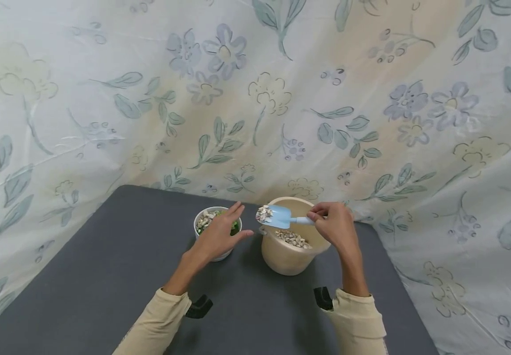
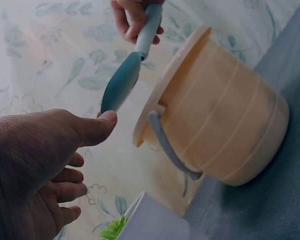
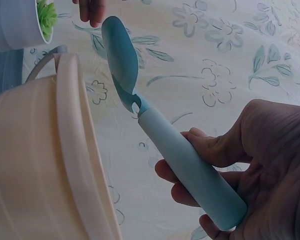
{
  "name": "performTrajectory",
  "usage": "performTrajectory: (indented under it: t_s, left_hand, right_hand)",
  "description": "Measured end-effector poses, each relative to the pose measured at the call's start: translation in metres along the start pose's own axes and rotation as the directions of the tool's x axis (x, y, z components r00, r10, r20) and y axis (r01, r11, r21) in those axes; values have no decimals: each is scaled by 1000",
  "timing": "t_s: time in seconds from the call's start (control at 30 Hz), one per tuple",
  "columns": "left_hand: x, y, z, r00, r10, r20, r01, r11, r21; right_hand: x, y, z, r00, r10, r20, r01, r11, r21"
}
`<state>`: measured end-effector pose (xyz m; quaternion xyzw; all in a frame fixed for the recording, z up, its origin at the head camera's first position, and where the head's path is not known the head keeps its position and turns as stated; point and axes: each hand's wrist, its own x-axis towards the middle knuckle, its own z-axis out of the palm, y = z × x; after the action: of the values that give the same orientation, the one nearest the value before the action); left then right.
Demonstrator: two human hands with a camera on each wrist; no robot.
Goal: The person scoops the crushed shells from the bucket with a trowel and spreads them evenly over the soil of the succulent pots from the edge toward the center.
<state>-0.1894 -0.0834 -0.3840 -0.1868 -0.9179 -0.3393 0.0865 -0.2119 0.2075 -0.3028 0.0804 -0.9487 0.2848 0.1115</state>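
Two cream sleeves (image 1: 162, 320) reach in from the near edge, each with a black wrist strap (image 1: 198, 306), over a dark grey table (image 1: 104, 276) backed by a floral cloth (image 1: 255, 98) draped on all sides. On the table stands a beige bucket (image 1: 288, 254) with a grey handle (image 2: 167, 145) hanging down its side; small pale stones (image 1: 292, 239) lie inside it. Just beside it, to the left, stands a smaller white pot (image 1: 215, 231) holding green leaves and more stones. The left hand (image 1: 220, 234) hovers above the pot, fingers straight and slightly apart, thumb stretched toward the bucket, holding nothing; whether the palm touches the pot's rim cannot be told. The right hand (image 1: 335, 224) is raised over the bucket's right rim, its fingers and thumb curled tight round the pale handle of a blue scoop (image 1: 279, 217). The scoop is held roughly level, its blade pointing left above the bucket's left rim, between the two hands and close to the left thumb. A small heap (image 1: 264, 213) of stones sits on the blade's tip. In the right wrist view the blade's underside shows, clear of the bucket's rim.
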Motion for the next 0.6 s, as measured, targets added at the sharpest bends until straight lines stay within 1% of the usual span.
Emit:
performTrajectory:
  t_s: [0.13, 0.37, 0.6]
  left_hand:
    - [-1, -2, -3, 1000, -17, -3, 17, 1000, -6]
    - [-4, -4, -3, 999, -34, -15, 34, 999, -7]
    - [-8, -4, -4, 999, -24, -40, 25, 1000, 9]
  right_hand:
    - [0, -1, 4, 1000, -2, 3, 2, 1000, 2]
    - [0, -3, 9, 1000, -23, 15, 23, 1000, 14]
    - [0, -5, 13, 999, -35, 8, 35, 999, 16]
